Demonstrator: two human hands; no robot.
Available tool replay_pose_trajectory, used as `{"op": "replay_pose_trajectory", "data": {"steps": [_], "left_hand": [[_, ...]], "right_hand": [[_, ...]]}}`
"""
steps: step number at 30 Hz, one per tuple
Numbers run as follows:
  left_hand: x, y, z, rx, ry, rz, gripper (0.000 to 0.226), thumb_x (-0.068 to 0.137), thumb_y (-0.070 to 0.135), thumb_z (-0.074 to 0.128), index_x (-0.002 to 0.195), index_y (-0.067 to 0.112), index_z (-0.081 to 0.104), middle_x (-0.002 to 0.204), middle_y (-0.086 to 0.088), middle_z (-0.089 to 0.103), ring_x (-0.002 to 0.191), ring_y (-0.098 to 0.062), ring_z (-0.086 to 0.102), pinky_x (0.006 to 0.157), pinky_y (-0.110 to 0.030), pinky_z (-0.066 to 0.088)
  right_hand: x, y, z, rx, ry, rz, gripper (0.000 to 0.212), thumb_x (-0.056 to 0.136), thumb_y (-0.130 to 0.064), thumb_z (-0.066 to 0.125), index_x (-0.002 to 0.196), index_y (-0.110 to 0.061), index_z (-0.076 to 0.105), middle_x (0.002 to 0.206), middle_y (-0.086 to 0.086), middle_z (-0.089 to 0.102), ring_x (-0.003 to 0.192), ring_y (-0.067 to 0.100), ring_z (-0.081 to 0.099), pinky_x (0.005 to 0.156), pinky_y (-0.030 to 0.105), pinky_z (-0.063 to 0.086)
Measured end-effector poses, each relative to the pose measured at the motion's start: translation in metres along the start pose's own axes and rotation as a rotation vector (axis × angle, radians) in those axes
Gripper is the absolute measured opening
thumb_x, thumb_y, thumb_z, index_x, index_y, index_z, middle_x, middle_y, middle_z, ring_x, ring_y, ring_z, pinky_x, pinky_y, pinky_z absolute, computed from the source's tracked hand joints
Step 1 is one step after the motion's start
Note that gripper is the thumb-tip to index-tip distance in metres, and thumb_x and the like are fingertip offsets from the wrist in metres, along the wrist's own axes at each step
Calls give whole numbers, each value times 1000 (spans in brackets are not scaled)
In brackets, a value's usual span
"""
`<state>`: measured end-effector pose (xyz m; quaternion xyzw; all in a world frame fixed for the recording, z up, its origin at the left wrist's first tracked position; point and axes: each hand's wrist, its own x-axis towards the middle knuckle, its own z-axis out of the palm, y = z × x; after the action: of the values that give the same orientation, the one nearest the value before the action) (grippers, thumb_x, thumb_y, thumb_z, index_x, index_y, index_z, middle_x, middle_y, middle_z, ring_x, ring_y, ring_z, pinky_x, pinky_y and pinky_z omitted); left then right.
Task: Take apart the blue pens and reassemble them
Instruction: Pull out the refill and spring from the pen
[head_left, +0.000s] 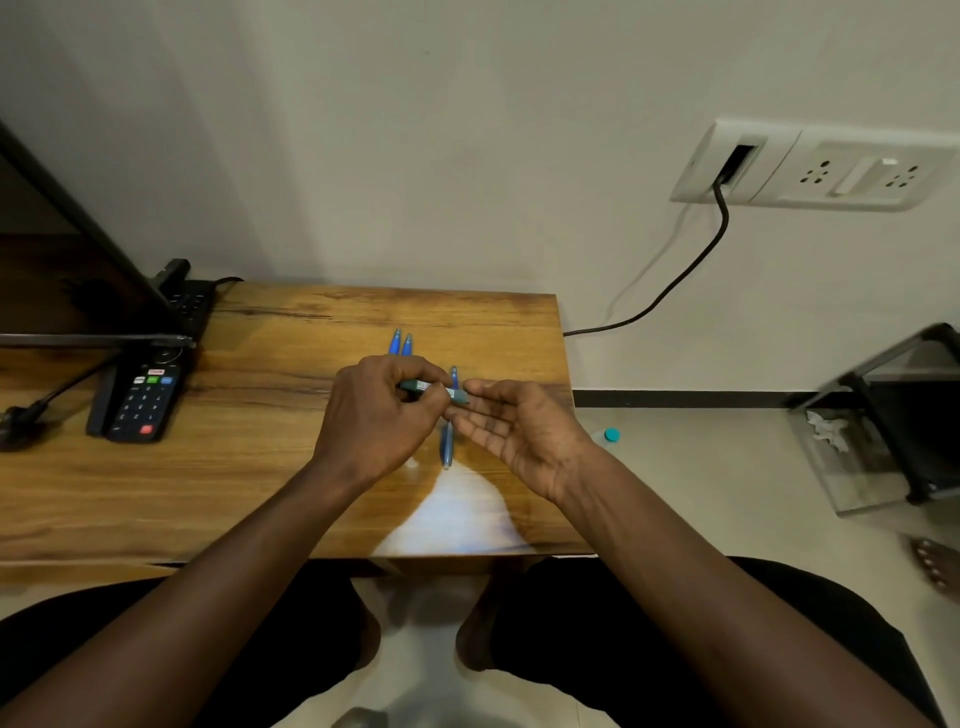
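My left hand (376, 410) grips a teal-blue pen barrel (435, 391) with a white label, held level above the wooden table (260, 483). My right hand (519, 423) is palm up with fingers spread, its fingertips touching the barrel's right end. Two blue pens (401, 343) lie side by side on the table just beyond my left hand. Another blue pen (447, 447) lies under my hands, pointing away from me, its middle hidden by my fingers and its tip (454, 375) showing beyond them.
A black remote control (143, 400) lies on the table's left, beside a dark screen stand (93, 340) and cables. A wall socket (810, 166) with a black cord is at the right. On the floor are a bottle with a teal cap (609, 435) and a glass shelf unit (883, 421).
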<state>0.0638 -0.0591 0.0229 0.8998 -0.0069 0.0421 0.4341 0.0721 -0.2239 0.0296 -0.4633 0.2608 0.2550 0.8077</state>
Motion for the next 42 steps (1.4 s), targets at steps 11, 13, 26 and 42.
{"op": "replay_pose_trajectory", "data": {"steps": [11,13,26,42], "left_hand": [[1,-4,-2,-20,-11,-57,16,94,19,70,102,26,82,69,16,70,58,0,64,55,-19,45],[2,-8,-2,-46,-28,-86,16,95,21,70,103,28,81,71,11,72,62,-11,68,58,-29,55],[0,-17,0,-360,-102,-327,17,99,12,67,104,21,81,88,-2,76,76,-14,70,72,-30,60],[-5,-12,6,-591,-70,-419,15,101,12,65,100,16,80,81,-3,73,69,-11,67,75,-31,62]], "right_hand": [[0,-1,2,10,14,15,23,98,6,50,116,7,65,118,29,71,110,36,72,89,34,61],[0,-2,1,13,11,17,23,98,9,49,114,7,65,114,28,72,108,36,72,87,33,62],[-5,-6,1,-54,39,-136,29,90,11,67,119,8,65,107,28,75,99,36,76,81,36,65],[-4,1,7,-110,95,-329,13,93,-2,71,104,5,71,100,24,77,86,26,77,84,36,64]]}}
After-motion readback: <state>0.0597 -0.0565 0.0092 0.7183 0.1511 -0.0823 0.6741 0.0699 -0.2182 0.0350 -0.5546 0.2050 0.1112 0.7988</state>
